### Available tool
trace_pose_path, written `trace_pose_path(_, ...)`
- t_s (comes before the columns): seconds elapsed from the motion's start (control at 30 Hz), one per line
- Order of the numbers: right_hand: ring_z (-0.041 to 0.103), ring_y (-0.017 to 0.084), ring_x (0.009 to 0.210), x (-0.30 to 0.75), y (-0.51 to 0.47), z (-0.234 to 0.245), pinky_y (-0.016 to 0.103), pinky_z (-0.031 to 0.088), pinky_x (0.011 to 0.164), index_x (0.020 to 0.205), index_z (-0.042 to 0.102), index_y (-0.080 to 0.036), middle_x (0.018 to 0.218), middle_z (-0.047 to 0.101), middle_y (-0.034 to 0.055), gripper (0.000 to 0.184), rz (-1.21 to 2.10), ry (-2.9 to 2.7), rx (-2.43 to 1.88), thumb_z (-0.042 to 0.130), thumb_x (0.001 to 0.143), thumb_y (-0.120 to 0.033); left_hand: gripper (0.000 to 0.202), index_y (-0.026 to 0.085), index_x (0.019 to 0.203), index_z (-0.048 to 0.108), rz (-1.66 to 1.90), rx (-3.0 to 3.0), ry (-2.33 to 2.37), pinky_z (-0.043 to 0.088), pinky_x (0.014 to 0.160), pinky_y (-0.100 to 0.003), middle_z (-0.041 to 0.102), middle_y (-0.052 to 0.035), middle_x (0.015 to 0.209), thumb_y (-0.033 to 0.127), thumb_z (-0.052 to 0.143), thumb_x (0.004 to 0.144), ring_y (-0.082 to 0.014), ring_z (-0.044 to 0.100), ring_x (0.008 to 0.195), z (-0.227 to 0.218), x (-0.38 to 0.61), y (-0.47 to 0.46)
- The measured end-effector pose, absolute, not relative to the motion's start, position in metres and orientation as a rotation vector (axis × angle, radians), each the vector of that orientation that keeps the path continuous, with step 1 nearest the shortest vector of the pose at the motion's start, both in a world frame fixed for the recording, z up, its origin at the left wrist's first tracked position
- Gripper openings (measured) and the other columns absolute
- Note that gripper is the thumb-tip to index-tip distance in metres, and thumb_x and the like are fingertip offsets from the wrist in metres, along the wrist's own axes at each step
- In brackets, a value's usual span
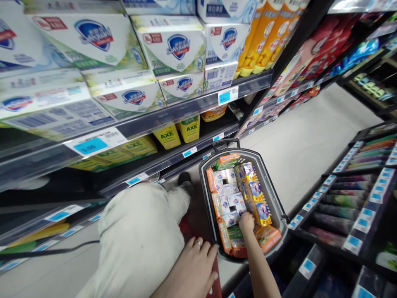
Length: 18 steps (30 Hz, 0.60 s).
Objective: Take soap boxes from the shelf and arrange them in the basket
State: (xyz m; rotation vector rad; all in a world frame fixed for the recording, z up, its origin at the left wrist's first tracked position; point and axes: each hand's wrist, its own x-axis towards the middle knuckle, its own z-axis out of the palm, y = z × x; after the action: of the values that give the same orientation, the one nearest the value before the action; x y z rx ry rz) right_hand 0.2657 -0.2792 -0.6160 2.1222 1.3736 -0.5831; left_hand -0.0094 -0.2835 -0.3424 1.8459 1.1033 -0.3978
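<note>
A grey shopping basket (pixel 275 182) with a black rim stands on the floor, packed with several goods. White Safeguard soap boxes (pixel 235 199) fill its middle, with yellow-and-blue packs (pixel 259 213) on the right and orange packs (pixel 218 205) along the left side. My right hand (pixel 247 223) reaches into the basket with curled fingers against the lower soap boxes; what lies under the fingertips is hidden. Outside the basket's near left corner, my left hand (pixel 198 263), with a ring on one finger, lies with outstretched fingers over a red surface (pixel 216 285).
Shelves on the left hold larger Safeguard packs (pixel 176 45), orange bottles (pixel 266 37) and yellow AXE bottles (pixel 167 135). My light-trousered leg (pixel 139 231) is beside the basket. Low racks of packets (pixel 344 211) stand close on the right; the pale aisle floor (pixel 297 140) runs ahead.
</note>
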Motion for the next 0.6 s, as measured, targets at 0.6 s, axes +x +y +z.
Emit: trace_pose_path(0.6, 0.040, 0.037, 0.128, 0.235, -0.202, -0.602, 0.051, 0.032, 0.104, 0.133, 0.053, -0.013, 0.134, 0.051, 0.0165, 0.051, -0.357, 1.953, 1.651, 0.034, 0.086, -0.005, 0.051, 0.011, 0.135, 0.051, -0.446, 1.871, 1.073, 0.034, 0.109, -0.056, 0.057, -0.0195, 0.131, 0.032, 0.056, 0.089, -0.0384, 0.048, 0.125, -0.349, -0.009, -0.284)
